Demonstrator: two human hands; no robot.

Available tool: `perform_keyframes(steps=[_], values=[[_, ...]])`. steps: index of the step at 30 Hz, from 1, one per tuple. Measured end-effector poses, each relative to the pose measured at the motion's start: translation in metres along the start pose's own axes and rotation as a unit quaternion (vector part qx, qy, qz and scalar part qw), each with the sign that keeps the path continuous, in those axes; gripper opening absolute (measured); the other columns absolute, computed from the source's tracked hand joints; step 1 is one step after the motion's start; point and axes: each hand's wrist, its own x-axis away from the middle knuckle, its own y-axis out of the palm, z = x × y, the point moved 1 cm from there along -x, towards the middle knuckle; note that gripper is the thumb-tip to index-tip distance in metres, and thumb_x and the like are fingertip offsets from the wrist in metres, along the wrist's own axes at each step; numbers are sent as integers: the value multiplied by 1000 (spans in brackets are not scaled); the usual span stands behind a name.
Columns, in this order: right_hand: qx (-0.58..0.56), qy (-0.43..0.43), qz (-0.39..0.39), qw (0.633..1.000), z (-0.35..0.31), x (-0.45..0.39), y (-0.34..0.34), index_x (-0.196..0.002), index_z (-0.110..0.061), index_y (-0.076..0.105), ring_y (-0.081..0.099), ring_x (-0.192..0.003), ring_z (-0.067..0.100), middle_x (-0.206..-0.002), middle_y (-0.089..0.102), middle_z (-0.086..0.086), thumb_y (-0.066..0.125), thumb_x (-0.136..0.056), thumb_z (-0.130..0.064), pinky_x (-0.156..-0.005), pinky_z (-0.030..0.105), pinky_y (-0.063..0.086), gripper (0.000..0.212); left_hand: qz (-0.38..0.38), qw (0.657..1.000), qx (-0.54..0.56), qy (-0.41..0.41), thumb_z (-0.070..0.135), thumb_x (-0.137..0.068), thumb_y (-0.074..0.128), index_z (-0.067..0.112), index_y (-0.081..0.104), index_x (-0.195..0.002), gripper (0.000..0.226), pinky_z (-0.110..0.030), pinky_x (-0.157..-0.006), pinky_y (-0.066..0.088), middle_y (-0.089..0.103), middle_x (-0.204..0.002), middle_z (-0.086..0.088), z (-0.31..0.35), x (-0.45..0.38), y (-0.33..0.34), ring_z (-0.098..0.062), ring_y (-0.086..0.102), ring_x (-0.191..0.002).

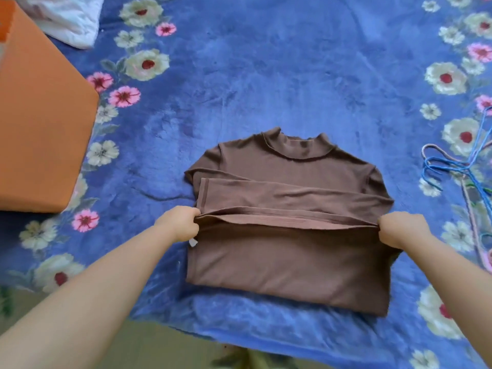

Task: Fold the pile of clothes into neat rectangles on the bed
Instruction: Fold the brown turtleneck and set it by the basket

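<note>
two bare hands at mid frame: left hand (179, 224) and right hand (398, 228) each pinch one end of folded edge of brown top (287, 209), fingers curled round cloth, fingertips hidden in fold. top soft ribbed knit with mock neck, lying centre frame on bed; sleeves folded flat across chest, lower part doubled up. small white tag (193, 242) peeks beside left hand. blue plush floral blanket (266, 75) underneath. orange boxy block (40, 123) upper left, cut off. white crumpled cloth (69, 17) top left. blue and pink cords (463, 177) right edge, tangled.
</note>
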Motion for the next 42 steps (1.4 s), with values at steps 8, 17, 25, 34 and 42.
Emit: perform_keyframes(steps=[8, 17, 25, 34, 42], values=[[-150, -248, 218, 932, -118, -21, -104, -95, -6, 61, 54, -101, 31, -99, 59, 12, 44, -90, -17, -74, 31, 42, 21, -38, 847, 497, -184, 22, -96, 39, 6, 52, -66, 37, -25, -59, 42, 60, -75, -13, -23, -15, 13, -20, 56, -63], [-210, -455, 166, 849, -295, -21, -205, -133, -7, 42, 51, -114, 28, -119, 60, 13, 55, -91, -22, -85, 28, 34, 47, -28, 890, 452, -62, -3, -82, 45, 12, 55, -62, 26, -21, -57, 47, 55, -62, -6, -41, -44, 30, -15, 52, -58], [-218, -427, 94, 872, -338, -26, -223, -130, -19, 52, 53, -110, 23, -116, 61, 10, 46, -93, -12, -81, 19, 33, 38, -150, 883, 443, 40, -1, -83, 54, 7, 56, -73, 13, -13, -54, 49, 60, -70, -7, -59, -57, 30, 3, 58, -47], [-554, -231, 131, 789, -333, -50, -223, -113, -16, 66, 41, -34, -6, -58, 45, -16, 44, -93, -10, -43, 8, 30, 31, -146, 926, 342, 70, 7, -81, 63, 14, 41, -58, 33, -11, -43, 39, 55, -53, -3, -71, -56, 26, 1, 52, -39], [-354, -305, 154, 871, -337, -47, -226, -123, -16, 59, 56, -107, 18, -119, 62, 8, 43, -95, -13, -87, 19, 31, 33, -79, 961, 262, 44, 13, -80, 54, 18, 40, -56, 28, -26, -70, 47, 51, -50, 6, -63, -55, 38, -20, 59, -63]])
